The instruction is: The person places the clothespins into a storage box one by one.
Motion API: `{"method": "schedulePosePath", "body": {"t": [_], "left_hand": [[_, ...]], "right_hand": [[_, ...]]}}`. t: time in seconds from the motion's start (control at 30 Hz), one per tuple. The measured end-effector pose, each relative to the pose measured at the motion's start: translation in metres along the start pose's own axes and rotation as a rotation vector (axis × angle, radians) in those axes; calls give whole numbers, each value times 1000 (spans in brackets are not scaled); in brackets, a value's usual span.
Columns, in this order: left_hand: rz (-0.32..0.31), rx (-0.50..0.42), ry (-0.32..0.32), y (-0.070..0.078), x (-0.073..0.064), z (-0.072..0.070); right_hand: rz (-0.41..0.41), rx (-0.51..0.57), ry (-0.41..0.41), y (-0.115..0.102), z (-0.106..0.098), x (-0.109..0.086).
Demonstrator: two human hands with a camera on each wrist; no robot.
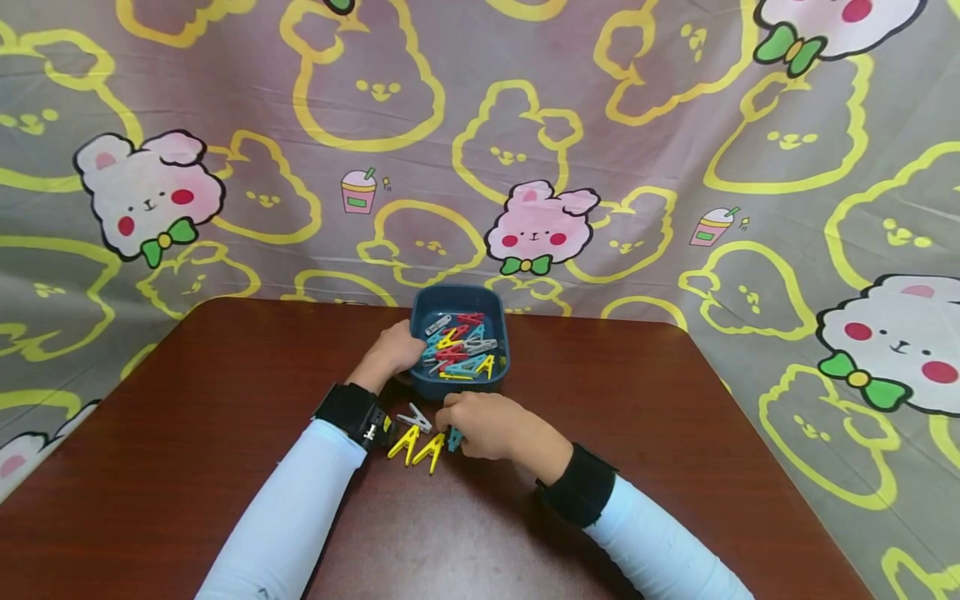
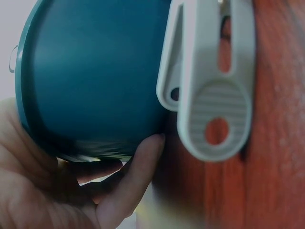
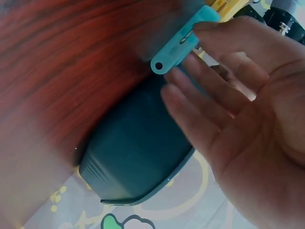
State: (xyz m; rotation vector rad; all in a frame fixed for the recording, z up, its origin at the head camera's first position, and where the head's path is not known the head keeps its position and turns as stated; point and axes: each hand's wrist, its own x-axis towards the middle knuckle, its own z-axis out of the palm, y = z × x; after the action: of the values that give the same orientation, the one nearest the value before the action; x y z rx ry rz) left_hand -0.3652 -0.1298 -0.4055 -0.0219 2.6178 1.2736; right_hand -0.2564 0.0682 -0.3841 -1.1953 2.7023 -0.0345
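A dark teal plastic bin (image 1: 459, 388) stands on the table, holding several clothespins (image 1: 452, 354) in red, yellow, blue and grey. My left hand (image 1: 393, 348) grips the bin's left side; in the left wrist view its fingers bend against the teal wall (image 2: 95, 71). In front of the bin, my right hand (image 1: 491, 425) pinches a light blue clothespin (image 3: 181, 43) between thumb and fingers. Left of that hand, two yellow clothespins (image 1: 406, 442) and a grey clothespin (image 1: 415, 418) lie on the table. The grey one looms large in the left wrist view.
The brown wooden table (image 1: 622, 417) carries everything. Behind it hangs a grey cloth (image 1: 420, 183) printed with yellow outlines and cartoon rabbits. Black straps (image 1: 577, 485) sit on both wrists, over light blue sleeves (image 1: 292, 500).
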Motion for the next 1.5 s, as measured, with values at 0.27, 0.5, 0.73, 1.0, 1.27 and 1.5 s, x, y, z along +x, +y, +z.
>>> {"method": "schedulePosePath", "body": {"t": [0.27, 0.5, 0.73, 1.0, 1.27, 1.5], "left_hand": [[6, 3, -3, 1, 0, 0], [2, 8, -7, 1, 1, 0], [1, 5, -7, 1, 0, 0], [-11, 2, -4, 1, 0, 0], [-14, -1, -6, 2, -1, -1], [-23, -7, -11, 3, -1, -1]], "right_hand": [[-3, -15, 3, 2, 1, 1], [5, -18, -5, 2, 1, 0], [31, 31, -45, 4, 0, 1], [11, 21, -43, 6, -1, 1], [-14, -1, -28, 5, -1, 0], [-10, 4, -29, 5, -3, 0]]}}
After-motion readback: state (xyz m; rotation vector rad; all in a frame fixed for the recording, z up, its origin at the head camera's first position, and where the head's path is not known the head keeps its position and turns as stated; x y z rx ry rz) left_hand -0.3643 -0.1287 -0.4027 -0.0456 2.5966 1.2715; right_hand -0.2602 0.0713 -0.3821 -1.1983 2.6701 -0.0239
